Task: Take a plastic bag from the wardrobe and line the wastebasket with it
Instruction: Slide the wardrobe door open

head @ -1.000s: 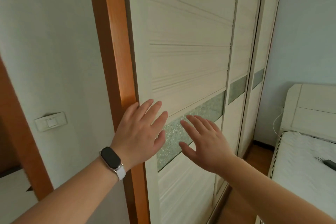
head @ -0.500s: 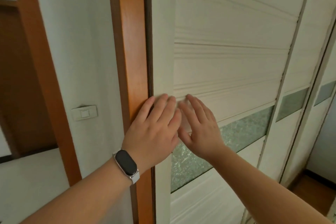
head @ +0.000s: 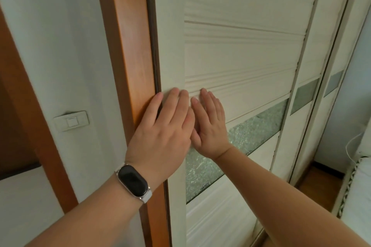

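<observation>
Partly, left hand overlaps right hand.

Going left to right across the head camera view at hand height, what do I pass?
Light switch → orange wooden frame → left hand → right hand → frosted glass strip of the wardrobe door → white cable.

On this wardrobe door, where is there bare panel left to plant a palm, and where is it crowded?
Free: the wardrobe door is bare above both hands, from the grooved bands up, and rightward to the next panel's edge. Also below the frosted glass strip. Crowded: the left hand and right hand lie flat side by side against the door's left edge, beside the orange frame.
</observation>
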Motion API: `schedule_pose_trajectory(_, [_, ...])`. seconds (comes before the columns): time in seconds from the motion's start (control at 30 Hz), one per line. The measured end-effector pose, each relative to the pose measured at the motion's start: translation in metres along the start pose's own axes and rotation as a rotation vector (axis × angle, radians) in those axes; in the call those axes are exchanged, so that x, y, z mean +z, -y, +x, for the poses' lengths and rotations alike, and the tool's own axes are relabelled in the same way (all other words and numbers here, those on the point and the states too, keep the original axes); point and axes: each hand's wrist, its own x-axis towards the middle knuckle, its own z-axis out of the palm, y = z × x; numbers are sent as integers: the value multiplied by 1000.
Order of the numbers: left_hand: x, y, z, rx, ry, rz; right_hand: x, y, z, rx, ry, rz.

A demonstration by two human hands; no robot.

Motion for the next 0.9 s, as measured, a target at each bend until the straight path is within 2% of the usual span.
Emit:
schedule_pose_trajectory(0.3, [2,-3,-11,18,55,5,9,-5,-5,-7,-54,-34])
schedule_pose_trajectory(0.63, [10,-28,10,-55,147,29,14,-33,-6,-53,-122,-30])
schedule_pose_trajectory(0.77, [24,-46,21,-76,92,26,14,-55,-9,-78,-141,-10])
schedule_pose_trajectory(0.9, [45,-63,37,-96,-63,-20,13,-86,-11,-116,-162,1])
